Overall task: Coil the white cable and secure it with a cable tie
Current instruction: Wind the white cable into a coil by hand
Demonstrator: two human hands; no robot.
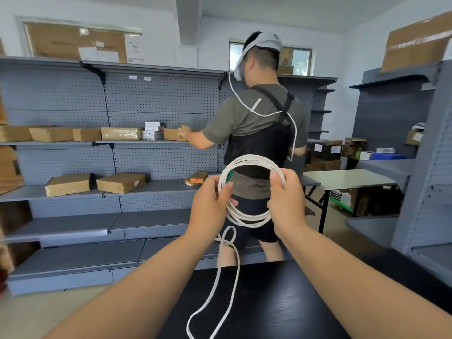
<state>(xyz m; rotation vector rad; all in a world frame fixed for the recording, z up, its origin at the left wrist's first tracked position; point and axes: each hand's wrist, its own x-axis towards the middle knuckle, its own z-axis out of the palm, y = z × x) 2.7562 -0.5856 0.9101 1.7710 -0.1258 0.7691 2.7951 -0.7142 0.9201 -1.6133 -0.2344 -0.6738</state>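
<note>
A white cable [252, 159] is wound into a round coil of several turns, held up in front of me. My left hand [210, 204] grips the coil's left side, thumb over the strands. My right hand [286, 199] grips the right side, thumb on top near the upper right. A small green piece [230, 174] shows on the coil's upper left. A loose tail of the cable [220, 285] hangs from the coil's bottom, crosses itself in a small loop, and trails onto the black table [281, 302]. No cable tie is clearly in view.
A person [261, 133] stands close ahead with their back to me, reaching to grey shelving [151, 99] that carries cardboard boxes [121, 182]. A folding table [347, 178] and more shelves stand at the right.
</note>
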